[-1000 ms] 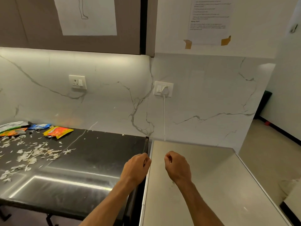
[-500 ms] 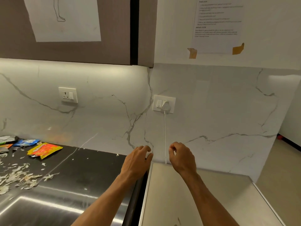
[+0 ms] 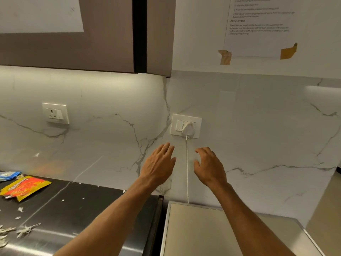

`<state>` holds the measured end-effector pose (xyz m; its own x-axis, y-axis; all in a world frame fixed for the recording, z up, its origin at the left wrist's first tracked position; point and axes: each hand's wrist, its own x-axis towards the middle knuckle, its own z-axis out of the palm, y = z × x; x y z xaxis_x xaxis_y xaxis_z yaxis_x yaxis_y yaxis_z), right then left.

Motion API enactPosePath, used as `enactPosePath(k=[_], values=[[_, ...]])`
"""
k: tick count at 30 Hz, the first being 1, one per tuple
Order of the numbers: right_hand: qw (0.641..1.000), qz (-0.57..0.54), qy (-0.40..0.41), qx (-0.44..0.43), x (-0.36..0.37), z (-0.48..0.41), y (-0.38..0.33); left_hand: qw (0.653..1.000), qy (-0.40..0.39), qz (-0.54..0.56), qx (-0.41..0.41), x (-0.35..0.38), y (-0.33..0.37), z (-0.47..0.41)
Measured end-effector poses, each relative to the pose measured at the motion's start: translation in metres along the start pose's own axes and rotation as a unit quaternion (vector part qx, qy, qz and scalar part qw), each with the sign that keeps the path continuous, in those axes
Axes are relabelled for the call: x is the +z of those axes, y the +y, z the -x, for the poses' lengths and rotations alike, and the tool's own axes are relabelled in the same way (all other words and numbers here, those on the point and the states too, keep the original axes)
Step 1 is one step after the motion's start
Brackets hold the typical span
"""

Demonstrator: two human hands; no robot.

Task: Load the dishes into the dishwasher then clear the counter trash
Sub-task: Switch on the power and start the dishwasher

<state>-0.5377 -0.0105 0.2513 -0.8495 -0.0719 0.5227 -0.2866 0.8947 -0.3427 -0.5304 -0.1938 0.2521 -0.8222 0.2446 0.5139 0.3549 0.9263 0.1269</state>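
My left hand [image 3: 159,164] is raised in front of the marble wall, fingers straight and holding nothing. My right hand [image 3: 209,166] is raised beside it with fingers loosely curved, also holding nothing. Between them hangs a white cord [image 3: 187,172] from a plug in the switch socket [image 3: 186,127] just above both hands. The dishwasher's beige top [image 3: 221,233] lies below my right arm. An orange and yellow snack wrapper [image 3: 24,187] and a blue wrapper [image 3: 9,175] lie on the black counter [image 3: 88,206] at the far left, with white scraps [image 3: 25,230] near them.
A second wall socket [image 3: 55,113] sits at the left. Brown upper cabinets [image 3: 101,43] hang overhead. A taped paper sheet [image 3: 258,26] is on the wall at top right. A narrow gap separates counter and dishwasher.
Both hands rose from above the dishwasher top toward the switch socket and their fingers uncurled. The view tilted up and moved closer to the wall.
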Motion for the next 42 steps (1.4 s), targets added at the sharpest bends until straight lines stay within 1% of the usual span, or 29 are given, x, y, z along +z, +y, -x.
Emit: enactPosePath(k=[4, 9, 16, 22, 28, 33, 36, 39, 42], values=[[1.000, 0.017, 0.001, -0.008, 0.002, -0.026, 0.005, 1.000, -0.014, -0.025, -0.001, 0.013, -0.009, -0.030], [0.999, 0.040, 0.003, -0.032, 0.009, -0.055, 0.006, 0.998, -0.007, -0.062, 0.001, 0.031, -0.017, -0.059], [0.994, 0.103, -0.003, -0.039, 0.027, -0.073, 0.012, 0.997, 0.001, -0.074, 0.016, 0.047, -0.022, -0.082], [0.993, 0.106, 0.008, -0.046, 0.036, -0.079, 0.024, 0.995, 0.025, -0.087, 0.034, 0.058, -0.028, -0.096], [0.994, 0.092, 0.006, -0.051, 0.043, -0.078, 0.026, 0.994, 0.058, -0.093, 0.027, 0.072, -0.026, -0.098], [0.992, 0.121, -0.033, -0.030, 0.032, -0.076, 0.019, 0.989, 0.048, -0.136, 0.011, 0.070, -0.026, -0.097], [0.990, 0.120, -0.067, -0.011, 0.023, -0.069, 0.011, 0.985, 0.045, -0.165, -0.009, 0.065, -0.021, -0.095], [0.988, 0.118, -0.103, 0.006, 0.015, -0.053, 0.003, 0.988, 0.038, -0.148, -0.031, 0.060, -0.008, -0.092], [0.985, 0.122, -0.122, 0.001, 0.009, -0.037, -0.003, 0.990, 0.020, -0.138, -0.037, 0.053, 0.001, -0.087]])
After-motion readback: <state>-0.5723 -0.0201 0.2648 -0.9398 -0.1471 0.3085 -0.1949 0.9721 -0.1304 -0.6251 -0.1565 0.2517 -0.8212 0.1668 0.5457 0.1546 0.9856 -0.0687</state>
